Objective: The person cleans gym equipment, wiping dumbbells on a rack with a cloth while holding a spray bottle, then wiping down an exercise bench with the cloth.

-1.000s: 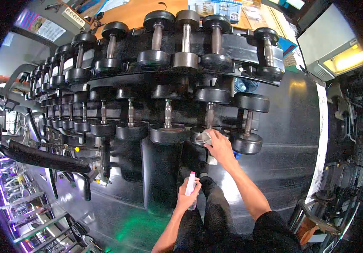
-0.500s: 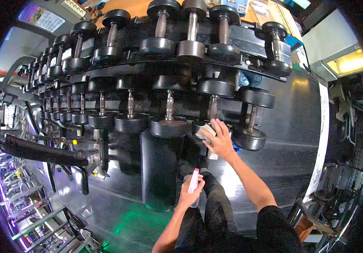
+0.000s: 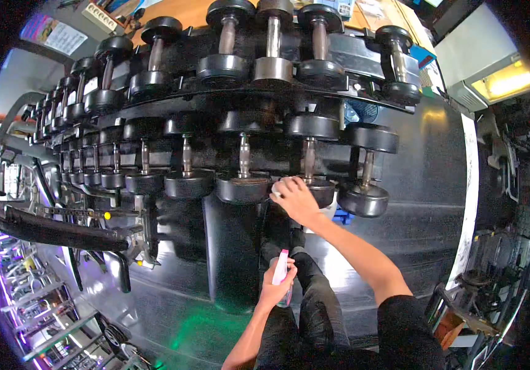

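Observation:
My left hand (image 3: 277, 285) is wrapped round a spray bottle (image 3: 282, 266) with a white and pink trigger head, held low in front of my legs. My right hand (image 3: 296, 200) is closed over a pale cloth (image 3: 276, 190), of which only a little shows past the fingers. It presses at the left side of the near head of a black dumbbell (image 3: 322, 192) on the lower rack tier. Just left of the hand sits another dumbbell (image 3: 244, 188) with a brownish mark on its near head. To the right stands the end dumbbell (image 3: 363, 200) of that row.
An upper rack tier (image 3: 363, 98) holds more dumbbells, among them one with a metallic grey head (image 3: 273, 69). A padded bench (image 3: 61, 228) is at the left. Behind the rack is a wooden counter (image 3: 185, 13). A blue object (image 3: 342, 216) lies under the rack's right end.
My right hand has moved left with the cloth, from the front of the dumbbell head to its left side. My left hand keeps its hold on the spray bottle.

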The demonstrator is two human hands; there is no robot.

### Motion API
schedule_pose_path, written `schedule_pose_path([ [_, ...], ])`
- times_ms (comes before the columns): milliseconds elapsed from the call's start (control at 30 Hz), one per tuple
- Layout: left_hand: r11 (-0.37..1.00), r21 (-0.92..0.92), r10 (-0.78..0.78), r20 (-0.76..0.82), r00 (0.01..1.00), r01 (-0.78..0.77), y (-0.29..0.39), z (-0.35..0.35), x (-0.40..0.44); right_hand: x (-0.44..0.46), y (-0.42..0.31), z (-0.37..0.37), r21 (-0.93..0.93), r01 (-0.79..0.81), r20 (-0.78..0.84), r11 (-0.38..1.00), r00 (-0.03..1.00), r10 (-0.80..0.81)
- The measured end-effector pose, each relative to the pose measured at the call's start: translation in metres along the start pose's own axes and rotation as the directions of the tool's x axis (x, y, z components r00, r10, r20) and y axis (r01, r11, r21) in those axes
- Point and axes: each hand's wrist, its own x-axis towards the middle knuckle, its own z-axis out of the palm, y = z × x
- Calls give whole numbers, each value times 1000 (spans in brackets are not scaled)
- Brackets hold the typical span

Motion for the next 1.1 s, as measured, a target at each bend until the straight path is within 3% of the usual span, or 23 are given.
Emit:
schedule_pose_path([
  [33,999,-38,-38,9,999,39,3,0,-2,7,-6,9,1,-11,-1,1000,1000,11],
  [100,994,-69,-81,23,996,82,3,0,-5,21,-16,22,-148,-17,199,989,979,47],
  [200,991,-57,-123,41,992,125,2,-3,-9,32,-19,26,-121,-112,254,986,957,140],
  [367,995,-99,-14,48,999,18,4,-7,-12,10,-9,11,-86,-18,135,996,990,29],
  [433,997,-76,-21,40,999,24,8,-13,-14,-4,-3,-5,50,-14,67,999,998,11],
  [533,996,-77,-30,39,999,33,9,-20,-14,-39,18,-18,79,29,-34,996,999,-26],
  [600,994,-99,-37,43,998,41,6,-25,-15,-69,36,-22,232,-23,-103,972,993,48],
  [633,996,-84,-31,38,999,34,5,-27,-16,-79,47,-24,400,-181,21,899,982,188],
  [667,997,-69,-23,32,999,25,4,-29,-16,-92,51,-16,398,-177,24,900,983,183],
  [733,997,-73,-13,21,1000,14,3,-31,-15,-105,45,0,420,-310,-180,853,893,413],
  [800,997,-72,-8,16,1000,9,4,-33,-17,-100,37,-2,415,-328,-159,849,893,422],
  [867,998,-64,-10,13,1000,11,6,-33,-17,-71,18,-22,629,-454,-184,632,702,688],
  [900,998,-66,-8,13,1000,9,5,-32,-16,-60,14,-26,549,-362,-321,753,741,590],
  [967,995,-85,-56,35,998,59,1,-32,-16,-35,2,-40,449,-244,-309,859,860,406],
  [1067,991,-124,-45,43,998,50,-1,-28,-13,-14,-1,-1,96,-41,-124,995,991,53],
  [1100,992,-119,-43,50,998,49,0,-26,-12,-11,4,4,93,-49,-127,994,990,61],
])
